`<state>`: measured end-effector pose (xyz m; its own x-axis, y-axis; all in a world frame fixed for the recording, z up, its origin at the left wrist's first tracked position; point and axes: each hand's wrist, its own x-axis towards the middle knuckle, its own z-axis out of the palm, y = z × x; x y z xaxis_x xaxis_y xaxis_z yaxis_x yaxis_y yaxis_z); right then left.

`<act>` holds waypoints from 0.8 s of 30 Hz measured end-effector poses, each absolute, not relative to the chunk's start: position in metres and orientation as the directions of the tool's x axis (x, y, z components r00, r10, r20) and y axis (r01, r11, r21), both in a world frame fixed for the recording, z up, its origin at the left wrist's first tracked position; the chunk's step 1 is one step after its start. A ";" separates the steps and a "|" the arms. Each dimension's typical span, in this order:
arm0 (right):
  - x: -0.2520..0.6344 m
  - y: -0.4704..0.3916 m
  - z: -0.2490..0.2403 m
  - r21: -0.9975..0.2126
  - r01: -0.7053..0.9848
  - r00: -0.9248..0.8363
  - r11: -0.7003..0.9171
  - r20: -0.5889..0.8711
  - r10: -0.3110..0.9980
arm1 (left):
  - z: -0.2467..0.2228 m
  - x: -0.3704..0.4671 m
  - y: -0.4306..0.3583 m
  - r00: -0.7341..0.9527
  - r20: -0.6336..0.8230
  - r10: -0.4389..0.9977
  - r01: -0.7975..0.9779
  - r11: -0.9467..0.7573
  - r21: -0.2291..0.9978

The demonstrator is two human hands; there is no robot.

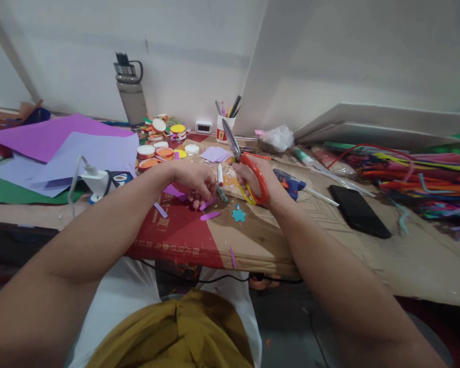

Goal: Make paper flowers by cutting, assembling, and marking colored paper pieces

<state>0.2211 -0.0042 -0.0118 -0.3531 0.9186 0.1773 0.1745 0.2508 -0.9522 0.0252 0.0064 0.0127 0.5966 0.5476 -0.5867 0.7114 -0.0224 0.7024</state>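
Note:
My right hand (249, 179) grips a pair of scissors (259, 179) with orange-red and yellow handles. Their blades point up and away, toward the paper cup. Over the red part of the cardboard, my left hand (196, 183) has its fingers curled down, with a small purple paper strip (207, 204) at the fingertips. Just nearer lies another purple paper piece (210, 216) with rounded ends. A blue flower-shaped cutout (238, 214) rests on the brown cardboard between the hands. Behind it are a white marker with a red end (220, 175) and a teal patterned stick-like item (222, 193).
Purple sheets (88, 153) lie at left beside a white plug (95, 180). Round paper-edged discs (161, 145), a water bottle (131, 97), a small clock (204, 127) and a pen cup (225, 128) stand behind. At right are a black phone (358, 210) and colourful pipe cleaners (406, 176).

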 end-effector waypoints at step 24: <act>0.220 -0.003 -0.012 -0.953 0.188 -0.345 0.238 0.163 0.924 | 0.012 0.029 0.009 0.698 -0.360 0.619 0.682 -0.421 0.598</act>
